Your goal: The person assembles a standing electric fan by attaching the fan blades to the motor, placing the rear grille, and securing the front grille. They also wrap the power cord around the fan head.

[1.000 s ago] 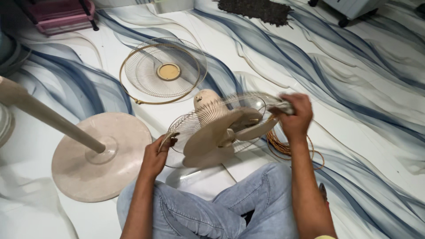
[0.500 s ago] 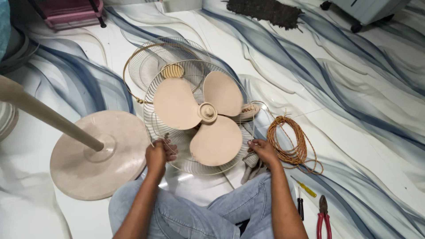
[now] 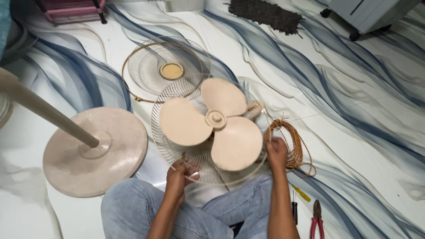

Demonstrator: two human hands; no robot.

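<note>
A beige three-bladed fan head [image 3: 214, 120] sits in its rear wire guard [image 3: 166, 139], blades facing up, just in front of my knees. My left hand [image 3: 179, 175] grips the guard's near rim. My right hand [image 3: 277, 152] holds the guard's right rim, next to a coil of orange cord [image 3: 294, 144]. The loose front wire guard [image 3: 166, 71] with a gold centre disc lies flat on the floor beyond the fan head.
A round beige fan base with its pole [image 3: 95, 150] stands at the left. A yellow-handled screwdriver [image 3: 303, 192], a dark screwdriver [image 3: 294, 211] and red-handled pliers [image 3: 316, 219] lie at my right. A dark mat [image 3: 265, 11] and a wheeled unit [image 3: 367, 13] are at the far edge.
The fan head was tipped on its side a second ago; it now lies blades-up. Both hands slid round to the guard's near and right rims, and the head shifted slightly right.
</note>
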